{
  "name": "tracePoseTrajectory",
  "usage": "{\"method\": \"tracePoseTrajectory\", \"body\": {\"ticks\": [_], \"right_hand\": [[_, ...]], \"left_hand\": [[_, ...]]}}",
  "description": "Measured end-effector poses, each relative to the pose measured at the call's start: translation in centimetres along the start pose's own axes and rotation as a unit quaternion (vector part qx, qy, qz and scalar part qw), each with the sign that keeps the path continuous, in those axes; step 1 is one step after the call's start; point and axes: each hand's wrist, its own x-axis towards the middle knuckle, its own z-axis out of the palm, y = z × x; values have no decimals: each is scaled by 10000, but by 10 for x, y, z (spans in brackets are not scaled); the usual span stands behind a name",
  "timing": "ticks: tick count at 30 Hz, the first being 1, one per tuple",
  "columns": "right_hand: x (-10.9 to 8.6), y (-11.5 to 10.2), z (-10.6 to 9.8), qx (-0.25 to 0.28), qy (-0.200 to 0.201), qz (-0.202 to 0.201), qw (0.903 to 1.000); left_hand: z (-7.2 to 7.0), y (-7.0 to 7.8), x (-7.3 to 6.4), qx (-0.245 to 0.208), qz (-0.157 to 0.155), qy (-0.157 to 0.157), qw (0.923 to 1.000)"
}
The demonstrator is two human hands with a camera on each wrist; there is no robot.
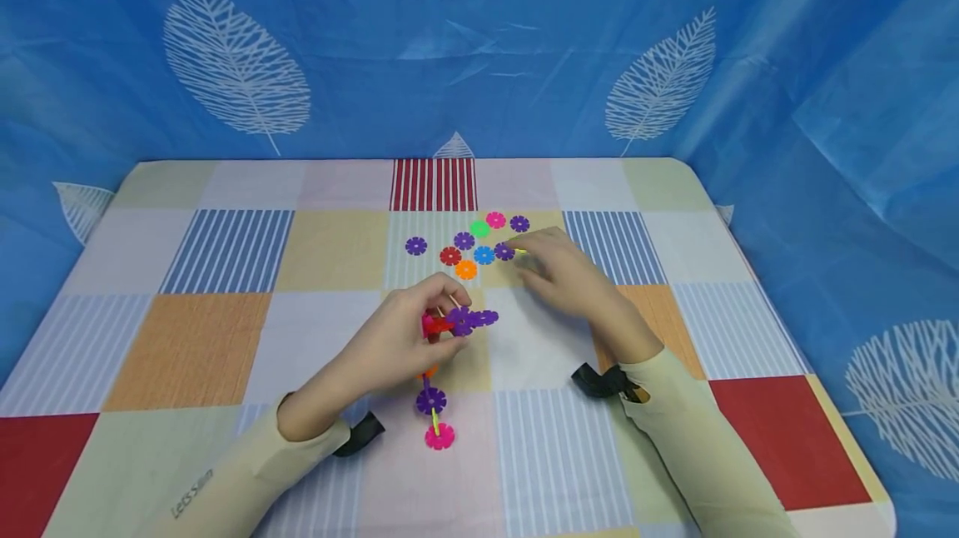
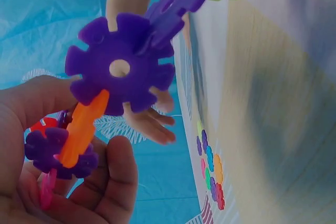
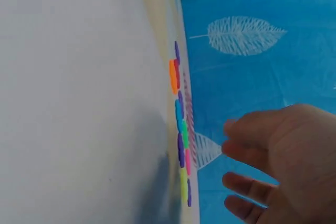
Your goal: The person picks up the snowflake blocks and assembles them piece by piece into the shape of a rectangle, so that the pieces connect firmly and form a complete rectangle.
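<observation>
My left hand [image 1: 408,330] grips a chain of notched plastic snowflake discs between thumb and fingers. Purple discs [image 1: 462,321] jut out past the fingertips to the right. Below the hand the chain shows another purple disc [image 1: 430,401], then a yellow one seen edge-on and a pink disc [image 1: 439,436] at its end. In the left wrist view an orange disc [image 2: 84,129] slots into a large purple disc [image 2: 119,66]. My right hand [image 1: 565,280] hovers with relaxed, spread fingers at the right side of the loose discs [image 1: 484,255], partly covering a yellow one. It holds nothing.
Several loose discs lie flat in a cluster toward the table's far side, among them an orange disc [image 1: 466,270], a green disc [image 1: 479,228] and a purple disc [image 1: 415,246] off to the left. A patchwork cloth [image 1: 217,355] covers the table; a blue curtain [image 1: 464,38] hangs behind.
</observation>
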Motion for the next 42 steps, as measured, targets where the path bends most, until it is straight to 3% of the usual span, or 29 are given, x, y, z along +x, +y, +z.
{"method": "tracePoseTrajectory", "body": {"ticks": [4,8,21,30,34,42], "right_hand": [[4,3,7,-419,-603,133,9972],[3,1,11,-495,-851,314,9947],[1,0,13,-328,-720,313,9964],[-4,-1,7,181,-697,131,9973],[-5,-1,6,-25,-608,243,9979],[-6,-2,14,-310,-887,427,9947]], "left_hand": [[0,1,0,-188,4,-70,9998],[-1,1,0,-195,6,-42,9998],[-2,0,0,-109,52,84,9999],[-2,0,0,-122,14,65,9999],[-1,0,0,-85,-1,38,10000],[0,1,-1,-70,-56,-13,10000]]}}
